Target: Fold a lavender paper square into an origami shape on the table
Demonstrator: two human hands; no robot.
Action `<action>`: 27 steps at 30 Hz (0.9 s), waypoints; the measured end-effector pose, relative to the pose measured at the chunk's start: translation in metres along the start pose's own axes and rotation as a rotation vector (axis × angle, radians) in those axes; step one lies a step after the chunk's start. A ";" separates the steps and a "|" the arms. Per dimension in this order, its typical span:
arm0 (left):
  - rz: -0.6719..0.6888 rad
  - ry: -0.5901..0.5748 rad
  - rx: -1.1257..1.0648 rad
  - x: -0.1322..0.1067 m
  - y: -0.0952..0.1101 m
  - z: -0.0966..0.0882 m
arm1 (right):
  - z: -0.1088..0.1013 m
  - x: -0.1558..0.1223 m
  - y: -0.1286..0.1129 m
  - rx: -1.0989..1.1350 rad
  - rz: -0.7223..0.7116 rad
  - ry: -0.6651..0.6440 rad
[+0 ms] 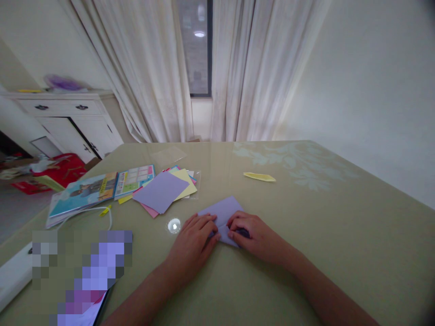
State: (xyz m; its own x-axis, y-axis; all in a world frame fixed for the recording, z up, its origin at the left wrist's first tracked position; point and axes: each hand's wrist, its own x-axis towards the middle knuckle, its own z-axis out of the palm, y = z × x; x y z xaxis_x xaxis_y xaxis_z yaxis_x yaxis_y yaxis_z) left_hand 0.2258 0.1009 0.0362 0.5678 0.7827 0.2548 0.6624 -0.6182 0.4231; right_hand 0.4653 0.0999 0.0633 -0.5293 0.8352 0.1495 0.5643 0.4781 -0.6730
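A lilac sheet of paper [222, 210], partly folded, lies on the olive-green table [306, 253] in front of me. My left hand [193, 240] rests on its near left edge with the fingers pressed flat on the paper. My right hand [251, 233] presses down on the near right part, fingers curled onto a fold. The fingertips of both hands almost meet at the middle of the sheet.
A stack of coloured paper sheets [166, 190] lies to the left, beside booklets [98, 192] and a white cable [91, 213]. A folded yellow paper piece [260, 177] lies farther back. A white cabinet [71, 122] and curtains [204, 68] stand behind the table.
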 end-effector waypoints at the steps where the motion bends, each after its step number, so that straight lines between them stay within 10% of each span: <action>1: 0.000 0.001 -0.004 0.000 0.000 0.000 | 0.000 0.000 0.000 0.000 -0.001 0.002; 27: -0.022 0.020 -0.030 0.004 -0.002 0.000 | 0.020 0.003 -0.008 -0.074 0.185 0.212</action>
State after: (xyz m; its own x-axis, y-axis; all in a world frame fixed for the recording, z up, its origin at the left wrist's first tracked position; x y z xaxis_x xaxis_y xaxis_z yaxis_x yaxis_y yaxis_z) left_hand 0.2264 0.1050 0.0365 0.5433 0.7977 0.2618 0.6599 -0.5985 0.4543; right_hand 0.4468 0.0933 0.0546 -0.2734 0.9444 0.1825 0.6879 0.3245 -0.6492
